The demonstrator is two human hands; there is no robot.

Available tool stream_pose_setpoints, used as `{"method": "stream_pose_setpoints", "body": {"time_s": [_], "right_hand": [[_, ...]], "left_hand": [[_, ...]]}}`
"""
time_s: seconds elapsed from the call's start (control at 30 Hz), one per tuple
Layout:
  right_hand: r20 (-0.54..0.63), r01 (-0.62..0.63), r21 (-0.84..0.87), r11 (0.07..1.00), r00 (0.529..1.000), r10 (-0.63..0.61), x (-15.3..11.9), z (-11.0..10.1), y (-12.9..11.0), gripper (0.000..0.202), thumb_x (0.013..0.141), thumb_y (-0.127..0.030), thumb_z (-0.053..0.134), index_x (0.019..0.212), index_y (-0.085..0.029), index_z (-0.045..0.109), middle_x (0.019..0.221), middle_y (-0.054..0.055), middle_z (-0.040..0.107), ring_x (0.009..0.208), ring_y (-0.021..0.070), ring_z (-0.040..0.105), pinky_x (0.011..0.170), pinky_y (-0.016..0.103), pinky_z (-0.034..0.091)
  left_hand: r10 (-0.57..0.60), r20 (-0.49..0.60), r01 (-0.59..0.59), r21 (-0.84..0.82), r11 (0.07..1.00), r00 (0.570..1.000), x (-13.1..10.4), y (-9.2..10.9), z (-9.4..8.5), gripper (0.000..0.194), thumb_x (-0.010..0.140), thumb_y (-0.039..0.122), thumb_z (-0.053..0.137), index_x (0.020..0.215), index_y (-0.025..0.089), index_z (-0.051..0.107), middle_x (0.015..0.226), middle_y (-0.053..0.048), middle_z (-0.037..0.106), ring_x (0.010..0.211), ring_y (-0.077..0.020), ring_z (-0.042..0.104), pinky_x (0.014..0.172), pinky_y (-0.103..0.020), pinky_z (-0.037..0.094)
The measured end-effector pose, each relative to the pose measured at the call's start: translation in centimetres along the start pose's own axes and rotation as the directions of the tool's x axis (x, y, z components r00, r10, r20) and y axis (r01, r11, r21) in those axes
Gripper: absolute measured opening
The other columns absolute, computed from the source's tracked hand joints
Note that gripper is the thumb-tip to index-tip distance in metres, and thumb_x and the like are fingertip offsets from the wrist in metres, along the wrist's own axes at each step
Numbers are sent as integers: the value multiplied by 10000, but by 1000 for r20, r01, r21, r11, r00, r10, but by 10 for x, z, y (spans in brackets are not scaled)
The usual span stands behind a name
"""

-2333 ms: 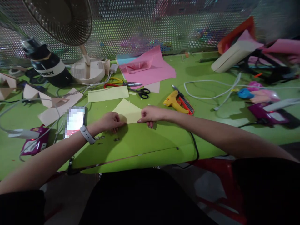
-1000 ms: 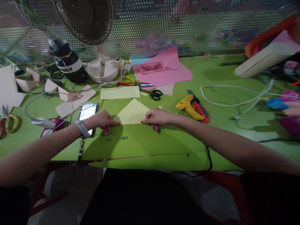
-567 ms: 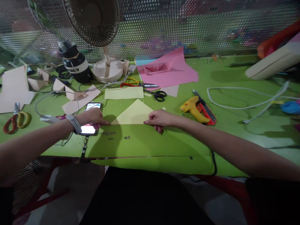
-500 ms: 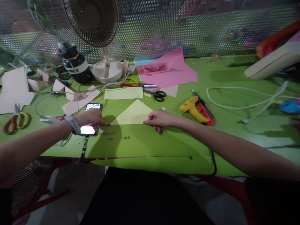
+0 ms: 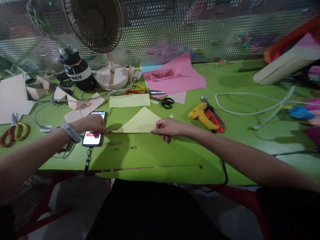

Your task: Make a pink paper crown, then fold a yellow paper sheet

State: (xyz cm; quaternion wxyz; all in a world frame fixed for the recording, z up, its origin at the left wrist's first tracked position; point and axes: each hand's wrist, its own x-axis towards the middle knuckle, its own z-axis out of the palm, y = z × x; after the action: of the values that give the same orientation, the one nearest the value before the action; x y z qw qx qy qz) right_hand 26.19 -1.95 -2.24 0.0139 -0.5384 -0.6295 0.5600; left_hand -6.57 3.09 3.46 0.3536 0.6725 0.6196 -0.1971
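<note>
A pale yellow sheet of paper (image 5: 140, 123), folded to a triangle with its peak facing away from me, lies between my hands. My left hand (image 5: 96, 124) is closed, with thumb and forefinger at the paper's left corner. At the right end of the straight near edge, my right hand (image 5: 166, 128) pinches the paper, its other fingers curled. A lit phone (image 5: 93, 138) lies partly under my left hand. Several small dark bits (image 5: 115, 144) are on the table just this side of the paper.
Behind the paper are a yellow paper strip (image 5: 130, 100), black-handled scissors (image 5: 167, 102) and pink paper (image 5: 185, 75). A yellow glue gun (image 5: 203, 115) lies right. Further out are a fan (image 5: 112, 78), a dark bottle (image 5: 80, 75), scissors (image 5: 15, 131) and a white cable (image 5: 246, 114).
My left hand has moved a little left, and more of the paper's left corner shows. My right hand keeps its pinch. The whole view has shifted slightly.
</note>
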Motion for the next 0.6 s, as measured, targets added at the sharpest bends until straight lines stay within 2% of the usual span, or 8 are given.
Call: {"method": "stream_pose_setpoints", "body": {"time_s": [0.1,0.17,0.23,0.3,0.33,0.4,0.47,0.6], "right_hand": [[-56,83,-59,995,995,-86,-11,0,-2,322,900,-446,656,773,-169,552,635,15,674,491,115,623,476,234,501],[-165,163,-230,959,965,-204,-18,0,1,257,925,-404,618,821,-170,600,735,42,707,593,137,656,533,252,514],[-233,241,-496,834,889,-395,-23,2,8,167,931,-329,604,907,-171,649,899,84,734,772,186,687,599,278,526],[-176,292,-717,633,803,-570,-24,3,17,144,934,-243,584,1002,-151,672,1061,133,723,940,236,675,689,327,546],[-122,308,-786,536,773,-623,-24,4,21,161,942,-197,558,1034,-136,674,1105,152,712,980,246,664,735,354,551],[-13,327,-864,382,745,-667,-23,5,26,223,947,-91,489,1064,-117,677,1110,162,709,976,237,655,803,384,547],[60,322,-904,282,748,-661,-22,5,25,301,920,4,444,1058,-116,682,1058,148,717,913,219,651,798,372,540],[129,292,-942,163,766,-630,-22,6,17,356,883,75,421,1023,-104,694,989,143,716,862,214,637,738,337,523]], "left_hand": [[87,-230,-63,110,992,969,-12,8,0,378,778,500,691,590,174,647,539,-53,664,496,-172,609,563,-285,443],[228,-433,-161,186,969,872,-18,13,10,331,863,474,613,764,169,692,628,-58,702,556,-180,622,575,-288,431],[404,-524,-292,286,913,750,-19,17,27,261,911,399,577,939,174,707,834,-74,746,697,-189,664,623,-281,455],[602,-508,-420,435,797,616,-15,21,48,266,939,396,565,1003,181,708,1004,-92,741,847,-203,679,715,-294,495],[692,-450,-492,490,719,564,-12,24,58,267,963,383,540,1034,185,705,1050,-94,733,900,-205,678,740,-296,511],[802,-339,-563,579,590,492,-5,29,74,251,992,322,503,1087,183,690,1099,-98,717,945,-201,668,769,-301,535],[852,-237,-576,650,496,466,2,34,82,232,994,217,479,1120,169,668,1106,-102,706,949,-196,658,787,-309,551],[870,-153,-521,747,412,468,8,40,84,293,933,61,484,1189,122,613,1083,-121,691,932,-213,636,733,-316,566]]}}
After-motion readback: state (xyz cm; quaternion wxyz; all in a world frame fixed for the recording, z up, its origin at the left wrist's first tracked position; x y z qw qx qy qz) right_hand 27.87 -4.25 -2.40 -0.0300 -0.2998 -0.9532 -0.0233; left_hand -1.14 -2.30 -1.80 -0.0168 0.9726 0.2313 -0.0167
